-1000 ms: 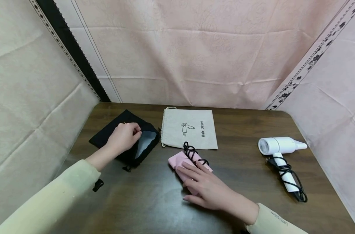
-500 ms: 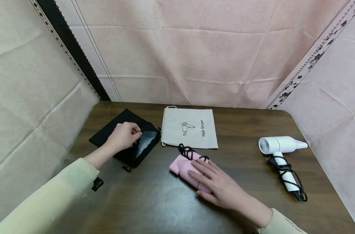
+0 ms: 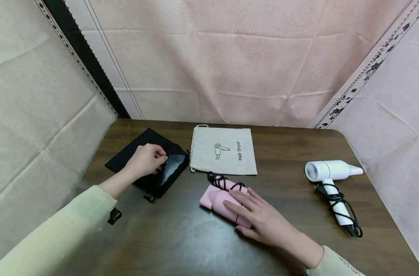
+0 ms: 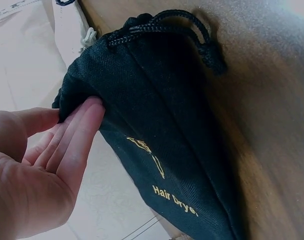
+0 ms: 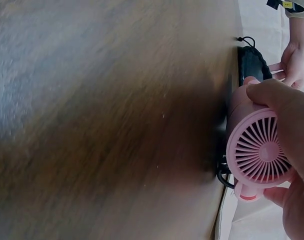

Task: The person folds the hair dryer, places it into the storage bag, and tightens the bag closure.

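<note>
My bright head view shows glare on the table (image 3: 193, 232) in front of the pink hair dryer (image 3: 219, 201); both wrist views look dimmer.

We see a pink hair dryer (image 3: 221, 202) with a black cord (image 3: 211, 177), and a white hair dryer (image 3: 334, 171) whose cord (image 3: 335, 198) is black too. The black pouch (image 4: 167, 115) shows us gold lettering and a gold drawing, with a pale blue-grey lining (image 3: 172, 167). Black print marks the off-white pouch (image 3: 226, 166). We find brown wood grain on the table (image 3: 282, 153), pale yellow-green sleeves (image 3: 57, 234), and black flowers along the white border (image 3: 371, 69).
</note>
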`<state>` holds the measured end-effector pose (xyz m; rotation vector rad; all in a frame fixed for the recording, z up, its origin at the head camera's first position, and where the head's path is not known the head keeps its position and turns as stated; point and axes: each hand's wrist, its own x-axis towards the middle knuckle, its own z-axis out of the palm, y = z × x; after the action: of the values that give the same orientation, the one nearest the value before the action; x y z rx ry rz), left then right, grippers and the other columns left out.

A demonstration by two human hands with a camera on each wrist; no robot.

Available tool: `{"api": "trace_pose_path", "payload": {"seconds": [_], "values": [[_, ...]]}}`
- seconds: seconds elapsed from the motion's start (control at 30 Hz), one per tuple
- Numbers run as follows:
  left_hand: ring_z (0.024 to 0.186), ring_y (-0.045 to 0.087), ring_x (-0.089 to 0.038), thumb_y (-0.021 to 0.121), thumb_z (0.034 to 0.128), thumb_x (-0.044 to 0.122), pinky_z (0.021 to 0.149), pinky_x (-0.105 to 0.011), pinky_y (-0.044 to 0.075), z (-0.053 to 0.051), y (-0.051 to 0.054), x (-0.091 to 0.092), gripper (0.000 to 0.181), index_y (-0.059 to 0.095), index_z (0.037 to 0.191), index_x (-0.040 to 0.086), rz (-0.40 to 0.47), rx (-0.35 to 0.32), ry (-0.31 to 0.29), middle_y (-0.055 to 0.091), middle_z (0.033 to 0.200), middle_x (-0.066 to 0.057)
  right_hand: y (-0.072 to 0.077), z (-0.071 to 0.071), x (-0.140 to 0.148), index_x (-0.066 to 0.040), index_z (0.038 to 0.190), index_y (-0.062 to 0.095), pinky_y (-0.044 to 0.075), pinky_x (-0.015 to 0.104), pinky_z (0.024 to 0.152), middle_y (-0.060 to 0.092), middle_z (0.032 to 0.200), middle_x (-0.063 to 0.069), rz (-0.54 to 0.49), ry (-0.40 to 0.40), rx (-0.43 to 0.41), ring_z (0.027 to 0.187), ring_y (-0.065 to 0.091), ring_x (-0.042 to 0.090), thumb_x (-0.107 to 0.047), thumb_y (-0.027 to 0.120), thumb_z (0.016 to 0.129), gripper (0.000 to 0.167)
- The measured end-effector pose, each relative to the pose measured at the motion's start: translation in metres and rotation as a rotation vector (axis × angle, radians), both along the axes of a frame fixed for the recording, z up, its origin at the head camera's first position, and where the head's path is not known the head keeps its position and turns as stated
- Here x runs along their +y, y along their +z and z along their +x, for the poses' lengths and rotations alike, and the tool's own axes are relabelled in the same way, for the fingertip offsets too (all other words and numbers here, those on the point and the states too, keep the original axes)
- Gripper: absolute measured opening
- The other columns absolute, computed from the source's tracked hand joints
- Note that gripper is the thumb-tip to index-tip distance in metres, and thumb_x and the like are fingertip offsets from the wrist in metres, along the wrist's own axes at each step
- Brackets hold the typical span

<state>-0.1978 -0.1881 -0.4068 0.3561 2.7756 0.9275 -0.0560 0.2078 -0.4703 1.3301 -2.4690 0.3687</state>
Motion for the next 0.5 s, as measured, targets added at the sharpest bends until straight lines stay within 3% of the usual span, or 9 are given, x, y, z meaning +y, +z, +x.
{"api": "trace_pose_path", "payload": {"seconds": [0.37,0.5], "values": [[0.066,0.072,-0.016,0.065,0.1058,0.011,0.057,-0.031,0.060,0.0008,-0.0011,0.0025,0.015,0.074,0.111,0.000,-0.026,0.007,-0.023,0.077,0.092,-0.009,-0.0047,-0.0035,0.0048,-0.013,0.154,0.058,0.046,0.063,0.113,0.056,0.154,0.019,-0.005,0.051,0.016,0.143,0.055,0.033,-0.034,0.090,0.082,0.081],[0.065,0.072,-0.016,0.065,0.1057,0.011,0.057,-0.031,0.060,0.0009,-0.0010,0.0036,0.015,0.074,0.111,0.000,-0.030,0.013,-0.025,0.077,0.090,-0.008,-0.0048,-0.0042,0.0050,-0.013,0.152,0.059,0.050,0.058,0.112,0.056,0.155,0.020,0.002,0.055,0.033,0.140,0.057,0.036,-0.029,0.091,0.080,0.081]]}}
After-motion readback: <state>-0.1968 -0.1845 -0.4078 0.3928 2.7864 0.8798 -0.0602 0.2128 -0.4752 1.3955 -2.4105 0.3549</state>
